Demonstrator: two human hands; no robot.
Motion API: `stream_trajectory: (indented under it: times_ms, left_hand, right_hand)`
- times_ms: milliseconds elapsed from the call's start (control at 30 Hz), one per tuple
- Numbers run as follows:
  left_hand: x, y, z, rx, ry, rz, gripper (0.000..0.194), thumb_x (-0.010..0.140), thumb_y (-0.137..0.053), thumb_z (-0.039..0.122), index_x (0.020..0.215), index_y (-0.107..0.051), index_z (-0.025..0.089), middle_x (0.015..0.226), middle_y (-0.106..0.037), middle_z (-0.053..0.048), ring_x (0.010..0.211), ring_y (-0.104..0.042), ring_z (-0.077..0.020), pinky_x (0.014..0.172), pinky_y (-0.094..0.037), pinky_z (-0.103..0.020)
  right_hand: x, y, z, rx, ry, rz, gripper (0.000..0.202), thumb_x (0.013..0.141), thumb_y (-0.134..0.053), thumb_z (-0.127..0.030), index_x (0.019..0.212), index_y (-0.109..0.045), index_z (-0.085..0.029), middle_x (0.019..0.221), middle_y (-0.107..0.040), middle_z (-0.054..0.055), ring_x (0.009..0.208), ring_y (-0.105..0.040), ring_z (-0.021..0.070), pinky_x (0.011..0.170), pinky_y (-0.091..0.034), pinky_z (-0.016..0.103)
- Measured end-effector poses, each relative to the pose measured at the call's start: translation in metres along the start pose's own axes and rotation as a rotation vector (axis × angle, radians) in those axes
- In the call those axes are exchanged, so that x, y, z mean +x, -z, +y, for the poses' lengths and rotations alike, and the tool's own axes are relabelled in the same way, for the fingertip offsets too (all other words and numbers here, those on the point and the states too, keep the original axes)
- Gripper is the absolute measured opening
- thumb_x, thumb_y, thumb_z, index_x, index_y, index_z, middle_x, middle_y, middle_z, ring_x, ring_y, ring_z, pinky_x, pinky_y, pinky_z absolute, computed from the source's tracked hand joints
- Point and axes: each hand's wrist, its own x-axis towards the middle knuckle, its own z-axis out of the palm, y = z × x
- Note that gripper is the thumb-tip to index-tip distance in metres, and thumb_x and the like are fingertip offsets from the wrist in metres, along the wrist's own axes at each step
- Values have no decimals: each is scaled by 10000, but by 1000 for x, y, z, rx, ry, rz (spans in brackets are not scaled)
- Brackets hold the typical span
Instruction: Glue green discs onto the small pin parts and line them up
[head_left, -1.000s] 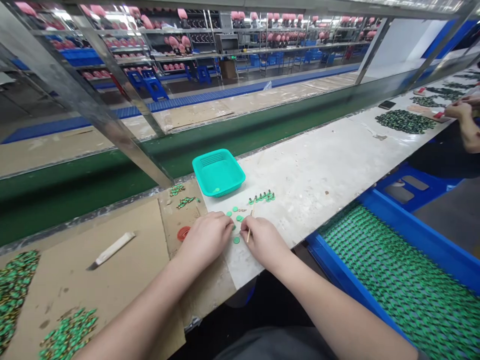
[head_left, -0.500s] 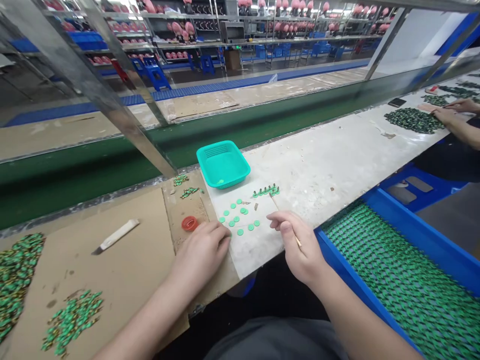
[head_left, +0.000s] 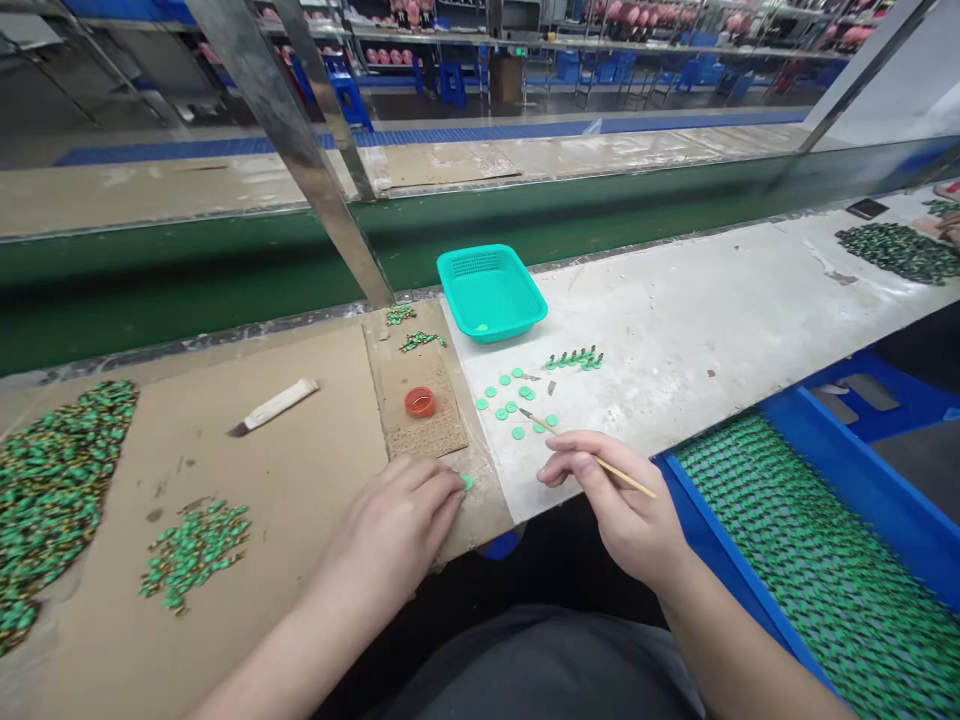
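My left hand (head_left: 409,510) rests near the table's front edge, its fingertips pinching a small green disc (head_left: 468,482). Between the fingers of my right hand (head_left: 619,495) is a thin wooden brush (head_left: 626,477), its dark tip pointing up and left over loose green discs (head_left: 518,433). Beyond them, several discs with small dark upright pieces (head_left: 575,358) stand in a cluster. A red cap (head_left: 420,402) sits on a cardboard strip, with small green-and-gold pieces (head_left: 422,341) behind it.
A turquoise basket (head_left: 492,293) stands at the back. Left, a wrapped knife-like tool (head_left: 274,406) lies on cardboard near heaps of green-and-gold pieces (head_left: 193,552). At right is a blue tray (head_left: 874,455) of green pieces. A person's hand shows at the far right edge.
The view has shifted right-to-left and down, so things appear higher and farther right. A green disc now shows at my left fingertips. The brush tip has moved back from the upright pieces toward the loose discs.
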Motion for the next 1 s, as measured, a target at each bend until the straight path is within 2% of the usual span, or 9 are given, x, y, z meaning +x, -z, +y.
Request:
stream_trajectory:
  times_ms: [200,333,400,467,533,600,733,867,1000]
  left_hand:
    - [-13,1,-5,-60,40,145,220,1155,-595,392,1243,-784,321,1096,-782,-33,1016,-710,-227,908,-578,-383]
    - [-11,-1,-4,-27,44,203,192,1160,-585,363,1145,-767,302,1054,-782,-29,980,-722,-242,890,-582,-414]
    - [-20,0,-3,-40,58,219,160,1154,-599,372,1206,-738,311,1120,-801,-37,1043,-748,-261,925,-597,-434]
    - [-36,1,-1,-24,20,223,193,1153,-596,352,1304,-714,330,1244,-820,-41,1128,-759,-275,985,-597,-456]
    - [-52,-2,-1,16,-46,235,251,1148,-595,316,1373,-704,326,1339,-826,-42,1184,-760,-283,1016,-582,-469]
    - [-63,-8,-2,28,-79,247,292,1138,-608,289,1415,-700,300,1371,-827,-47,1205,-756,-286,1030,-569,-471]
    - [-62,-16,-7,-6,-93,261,324,1129,-632,286,1440,-717,258,1380,-824,-52,1215,-742,-286,1043,-550,-467]
    - [-55,-9,-8,4,-127,301,275,1134,-619,222,1358,-777,208,1307,-837,-44,1179,-734,-231,1047,-526,-379]
    - [-69,1,-15,118,-110,358,293,1141,-656,367,1339,-807,212,1329,-859,-34,1246,-722,-221,1296,-417,-366]
  right_hand:
    - [11,-15,2,47,-48,44,376,1181,-614,-546,1179,-895,-297,1079,-887,80,952,-850,246,858,-725,422]
    - [29,-32,-1,57,-158,79,243,1004,-885,-457,916,-760,-268,796,-743,-6,685,-681,167,616,-589,295]
    - [38,-42,0,97,-173,87,251,1004,-868,-428,909,-700,-268,728,-652,-38,636,-601,147,591,-540,280]
    - [45,-52,2,156,-171,69,195,1085,-753,-438,1002,-735,-263,763,-679,-22,703,-656,163,683,-596,310]
    - [52,-60,6,191,-165,40,264,1153,-632,-457,1075,-780,-253,856,-755,19,825,-744,189,796,-654,355]
    - [61,-68,8,179,-165,27,265,1154,-637,-447,1073,-798,-252,931,-805,35,899,-792,194,851,-683,367]
    - [86,-83,4,96,-144,-6,68,1046,-794,-312,1094,-779,-266,951,-842,4,894,-822,167,856,-709,333]
    - [109,-97,-5,65,-68,-51,34,1051,-760,-270,1078,-767,-250,911,-836,-1,870,-828,159,835,-714,314]
    - [110,-103,-10,-7,-60,-39,17,1040,-781,-263,1048,-778,-249,866,-829,1,811,-824,162,766,-698,290]
